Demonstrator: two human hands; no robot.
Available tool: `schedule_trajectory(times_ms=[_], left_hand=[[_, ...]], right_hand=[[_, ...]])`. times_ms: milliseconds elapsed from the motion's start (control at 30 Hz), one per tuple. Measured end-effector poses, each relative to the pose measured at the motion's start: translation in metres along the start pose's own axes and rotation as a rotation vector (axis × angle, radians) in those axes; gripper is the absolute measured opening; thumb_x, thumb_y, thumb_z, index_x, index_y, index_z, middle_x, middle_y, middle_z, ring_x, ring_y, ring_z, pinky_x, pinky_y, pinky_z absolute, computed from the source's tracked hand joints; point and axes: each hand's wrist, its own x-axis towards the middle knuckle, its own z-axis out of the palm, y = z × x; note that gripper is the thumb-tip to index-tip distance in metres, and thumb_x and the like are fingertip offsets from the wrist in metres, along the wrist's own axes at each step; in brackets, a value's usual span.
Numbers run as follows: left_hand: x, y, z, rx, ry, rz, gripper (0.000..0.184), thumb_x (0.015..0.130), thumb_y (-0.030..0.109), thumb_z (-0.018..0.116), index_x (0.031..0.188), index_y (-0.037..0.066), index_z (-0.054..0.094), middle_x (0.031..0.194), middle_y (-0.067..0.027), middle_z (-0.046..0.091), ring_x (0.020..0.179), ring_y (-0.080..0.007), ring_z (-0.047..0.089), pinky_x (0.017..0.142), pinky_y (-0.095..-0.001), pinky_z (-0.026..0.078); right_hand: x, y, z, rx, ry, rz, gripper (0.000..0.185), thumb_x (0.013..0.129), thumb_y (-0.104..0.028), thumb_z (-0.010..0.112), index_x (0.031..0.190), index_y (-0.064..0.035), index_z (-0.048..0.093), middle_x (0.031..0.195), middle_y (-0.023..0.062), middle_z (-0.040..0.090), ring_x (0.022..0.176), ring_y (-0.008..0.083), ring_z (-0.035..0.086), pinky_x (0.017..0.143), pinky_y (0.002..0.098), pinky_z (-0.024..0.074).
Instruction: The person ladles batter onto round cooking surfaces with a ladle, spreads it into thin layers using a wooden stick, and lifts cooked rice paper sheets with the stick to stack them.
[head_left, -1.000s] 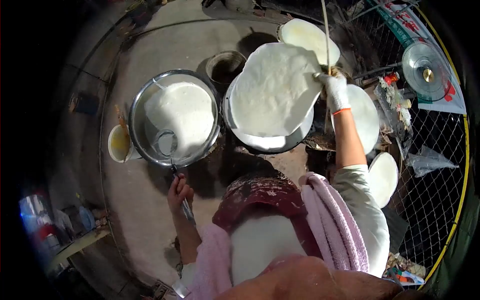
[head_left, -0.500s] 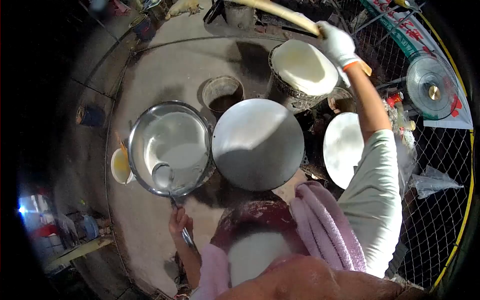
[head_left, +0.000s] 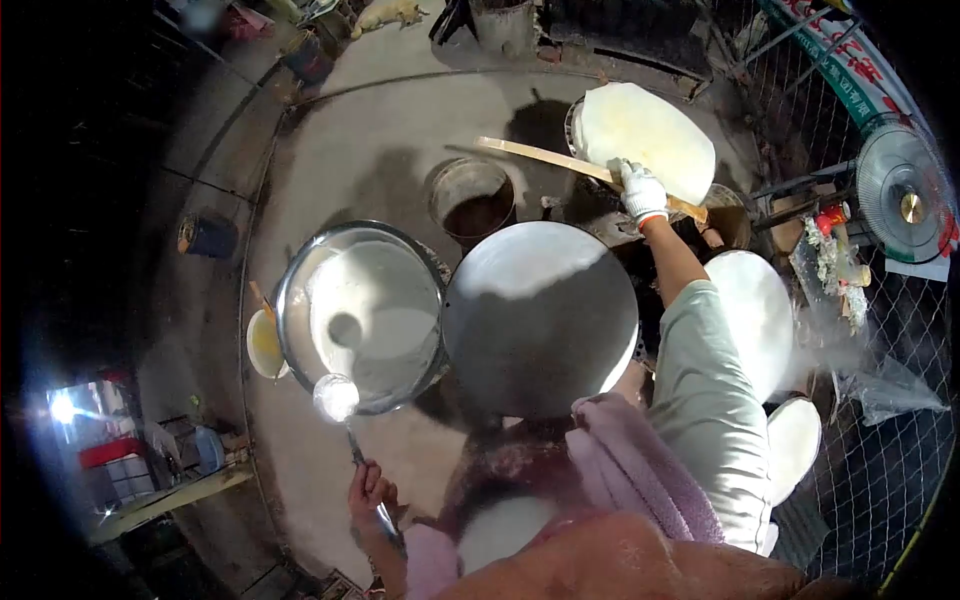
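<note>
My left hand [head_left: 372, 497] is closed around the handle of a metal ladle [head_left: 336, 397]. Its bright bowl hangs over the near rim of a wide steel basin [head_left: 290, 345] holding whitish liquid. My right hand [head_left: 641, 192], in a white glove, grips a long flat wooden stick [head_left: 540, 157]. The stick crosses the near side of a pale round sheet [head_left: 645, 135], which lies over a dark-rimmed bucket. Between the hands sits a round grey metal griddle [head_left: 540, 320] with a bare surface, partly in shadow.
Behind the griddle stands a bucket [head_left: 447, 190] with dark contents. A small bowl [head_left: 264, 345] with something yellow is left of the basin. At the right are a large pale disc [head_left: 752, 320], a smaller disc [head_left: 795, 445], a fan [head_left: 905, 185] and wire fencing.
My right hand and the wooden stick have come down and nearer, to the sheet's near side. The ladle has moved from inside the basin to above its near rim. The view has shifted slightly.
</note>
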Motion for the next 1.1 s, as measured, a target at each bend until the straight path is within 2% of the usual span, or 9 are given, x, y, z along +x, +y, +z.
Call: schedule_trajectory(times_ms=[167,233,300,400,533,600,733,1000,1100], left_hand=[[0.035,0.023,-0.035,0.358,-0.176,-0.022,0.025,0.101,0.025,0.036,0.105,0.005,0.052,0.061,0.0048,0.036,0.040,-0.0070,0.034,0.041,-0.0249,0.030],[0.043,0.026,-0.005,0.313,0.243,-0.017,0.027,0.099,0.027,0.043,0.102,0.003,0.052,0.062,0.0035,0.037,0.040,-0.0090,0.034,0.041,-0.0257,0.030],[0.073,0.039,-0.039,0.279,-0.171,-0.068,0.028,0.098,0.028,0.044,0.102,0.003,0.056,0.062,0.0024,0.039,0.039,-0.0091,0.032,0.042,-0.0243,0.029],[0.131,0.056,-0.070,0.596,-0.102,-0.107,0.021,0.094,0.023,0.052,0.093,0.003,0.056,0.061,0.0007,0.041,0.045,-0.0099,0.039,0.042,-0.0239,0.032],[0.231,0.057,-0.128,2.220,-0.161,0.353,0.016,0.094,0.019,0.048,0.094,0.004,0.054,0.071,-0.0188,0.061,0.063,-0.0365,0.060,0.054,-0.0472,0.046],[0.269,0.074,-0.122,2.266,-0.631,0.486,0.018,0.093,0.018,0.046,0.095,0.001,0.053,0.082,-0.0269,0.063,0.076,-0.0470,0.060,0.065,-0.0553,0.046],[0.337,0.057,-0.076,2.366,-0.430,0.409,0.025,0.094,0.023,0.047,0.094,-0.001,0.055,0.085,-0.0254,0.064,0.082,-0.0427,0.064,0.069,-0.0509,0.051],[0.405,0.060,-0.112,2.488,-0.879,0.371,0.032,0.096,0.026,0.044,0.092,0.001,0.064,0.094,-0.0246,0.065,0.092,-0.0374,0.064,0.076,-0.0492,0.050],[0.392,0.048,-0.168,2.013,-0.628,-0.107,0.040,0.099,0.033,0.041,0.082,0.000,0.059,0.068,-0.0130,0.055,0.058,-0.0246,0.055,0.053,-0.0386,0.043]], right_hand=[[-0.011,-0.015,-0.015,0.038,-0.006,0.075,0.050,0.080,-0.002,0.046,0.129,-0.0123,0.048,0.116,0.0190,0.057,0.105,0.0355,0.057,0.089,0.0429,0.0483],[-0.029,-0.030,-0.028,0.064,-0.045,0.107,0.046,0.077,-0.010,0.057,0.123,-0.0125,0.050,0.109,0.0184,0.058,0.095,0.0391,0.059,0.079,0.0460,0.0505],[-0.070,-0.072,-0.080,0.224,-0.059,0.205,0.049,0.078,-0.023,0.065,0.124,-0.0120,0.054,0.102,0.0189,0.063,0.093,0.0366,0.061,0.079,0.0436,0.0499],[-0.157,-0.120,-0.106,0.317,0.176,0.135,0.036,0.086,-0.029,0.064,0.118,-0.0115,0.061,0.106,0.0127,0.065,0.091,0.0285,0.064,0.075,0.0348,0.0517],[-0.307,-0.208,-0.144,0.639,-0.045,0.425,0.043,0.085,-0.012,0.066,0.127,-0.0078,0.056,0.113,0.0147,0.064,0.095,0.0181,0.066,0.080,0.0285,0.0503],[-0.356,-0.263,-0.168,0.743,-0.190,0.609,0.045,0.084,-0.007,0.067,0.126,-0.0005,0.053,0.120,0.0121,0.063,0.104,0.0131,0.061,0.090,0.0270,0.0468],[-0.448,-0.340,-0.150,0.939,-0.091,0.894,0.048,0.083,-0.008,0.071,0.126,0.0038,0.053,0.108,0.0067,0.066,0.093,0.0093,0.059,0.088,0.0239,0.0458],[-0.525,-0.416,-0.143,1.012,-0.179,1.088,0.044,0.080,-0.009,0.073,0.120,-0.0005,0.058,0.112,0.0039,0.065,0.094,0.0079,0.058,0.087,0.0228,0.0449],[-0.551,-0.432,-0.126,1.069,-0.202,1.042,0.050,0.077,-0.003,0.074,0.123,0.0012,0.055,0.112,0.0048,0.063,0.094,0.0099,0.058,0.087,0.0238,0.0453]])
